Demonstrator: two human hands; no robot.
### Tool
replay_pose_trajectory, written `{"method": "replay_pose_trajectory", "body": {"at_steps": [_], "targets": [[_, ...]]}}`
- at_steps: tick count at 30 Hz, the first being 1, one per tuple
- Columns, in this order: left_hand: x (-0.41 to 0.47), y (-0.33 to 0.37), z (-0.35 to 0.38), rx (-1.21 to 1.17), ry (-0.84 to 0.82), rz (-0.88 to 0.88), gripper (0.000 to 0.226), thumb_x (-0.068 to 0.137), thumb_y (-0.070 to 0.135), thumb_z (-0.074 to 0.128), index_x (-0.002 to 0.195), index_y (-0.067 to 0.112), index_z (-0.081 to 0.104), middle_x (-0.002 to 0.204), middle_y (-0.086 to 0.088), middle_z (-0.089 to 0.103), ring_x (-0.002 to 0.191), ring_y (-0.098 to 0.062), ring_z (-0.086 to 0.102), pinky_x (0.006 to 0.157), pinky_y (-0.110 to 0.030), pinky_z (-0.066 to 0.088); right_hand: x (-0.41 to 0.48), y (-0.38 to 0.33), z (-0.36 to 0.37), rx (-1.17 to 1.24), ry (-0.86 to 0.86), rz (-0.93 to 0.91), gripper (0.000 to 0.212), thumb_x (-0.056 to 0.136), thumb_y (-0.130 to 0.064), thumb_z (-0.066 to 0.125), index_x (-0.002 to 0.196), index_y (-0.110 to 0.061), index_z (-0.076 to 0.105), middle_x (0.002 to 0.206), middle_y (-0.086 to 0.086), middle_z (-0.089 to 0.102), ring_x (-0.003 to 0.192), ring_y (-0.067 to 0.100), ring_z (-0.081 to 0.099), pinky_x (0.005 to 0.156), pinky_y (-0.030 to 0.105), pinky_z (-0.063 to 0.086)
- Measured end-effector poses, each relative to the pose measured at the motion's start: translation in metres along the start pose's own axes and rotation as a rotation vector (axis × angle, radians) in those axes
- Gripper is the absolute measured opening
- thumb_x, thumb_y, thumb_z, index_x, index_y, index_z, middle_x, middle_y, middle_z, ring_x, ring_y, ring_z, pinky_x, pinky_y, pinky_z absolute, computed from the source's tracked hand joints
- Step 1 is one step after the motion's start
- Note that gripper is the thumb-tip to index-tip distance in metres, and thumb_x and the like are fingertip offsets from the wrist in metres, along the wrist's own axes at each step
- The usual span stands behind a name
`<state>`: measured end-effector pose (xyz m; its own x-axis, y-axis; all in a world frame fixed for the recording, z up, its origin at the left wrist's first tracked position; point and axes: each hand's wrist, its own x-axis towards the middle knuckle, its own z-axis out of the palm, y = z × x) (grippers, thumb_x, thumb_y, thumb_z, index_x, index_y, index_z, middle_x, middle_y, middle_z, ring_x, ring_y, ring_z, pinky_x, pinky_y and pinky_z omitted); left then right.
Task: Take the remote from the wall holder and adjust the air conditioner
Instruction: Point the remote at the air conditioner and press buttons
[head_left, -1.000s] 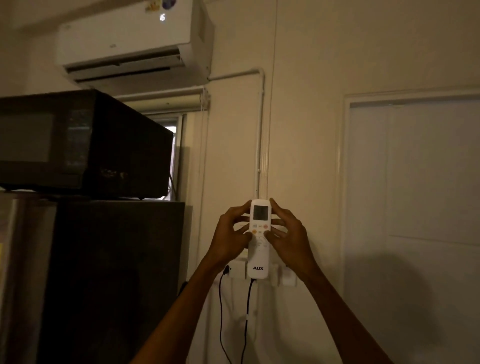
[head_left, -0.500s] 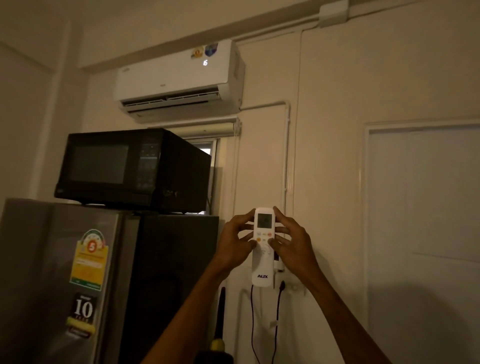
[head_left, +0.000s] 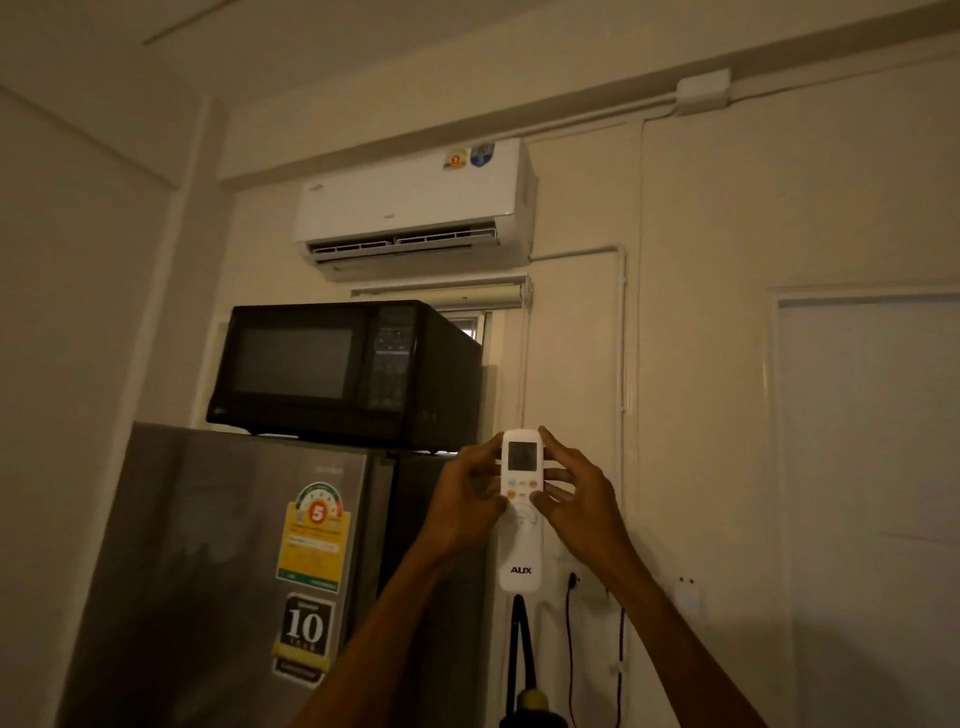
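- I see the remote (head_left: 521, 512) already out of the wall holder, held upright in front of the wall, below and a little right of the air conditioner (head_left: 415, 205)
- The left hand (head_left: 462, 506) wraps the left edge of the remote, fingers curled behind it, and the thumb lies on the button area near the orange button
- The right hand (head_left: 576, 501) holds the right edge in the same way, index finger reaching up beside the small screen, thumb on the buttons just under the screen
- Both hands are closed around the remote, not tight as far as I can judge; I cannot tell if any button is pressed down at this moment
- The holder itself I cannot find for sure; some sockets and cables (head_left: 571, 623) are on the wall behind the wrists
- I judge the step in hand is the adjusting: the taking is done, the thumbs are choosing a button
- The flap of the air conditioner looks open, so the unit is probably running
- The next move, in my opinion, needs the top end of the remote tilted toward the unit above the microwave (head_left: 343, 371), then one clear press with a thumb while the other hand keeps the remote steady, and a look at the screen to confirm the change
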<state>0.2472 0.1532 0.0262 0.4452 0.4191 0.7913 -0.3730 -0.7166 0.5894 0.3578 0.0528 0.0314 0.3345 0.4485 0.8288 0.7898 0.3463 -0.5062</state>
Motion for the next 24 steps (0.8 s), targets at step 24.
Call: {"method": "replay_pose_trajectory", "body": {"at_steps": [24], "targets": [[-0.056,0.041,-0.152,0.041,-0.032,-0.003,0.059,0.076,-0.002,0.066,0.129,0.015,0.045,0.130,-0.012,0.049,0.109,-0.011,0.047,0.087,-0.030,0.048,-0.040,-0.114,0.119,0.024,0.016,0.069,0.065,0.082,0.001,0.061,0.139,-0.020,0.037,0.131,0.012,0.054,0.106,0.013,0.054,0.061,0.009,0.052]]}}
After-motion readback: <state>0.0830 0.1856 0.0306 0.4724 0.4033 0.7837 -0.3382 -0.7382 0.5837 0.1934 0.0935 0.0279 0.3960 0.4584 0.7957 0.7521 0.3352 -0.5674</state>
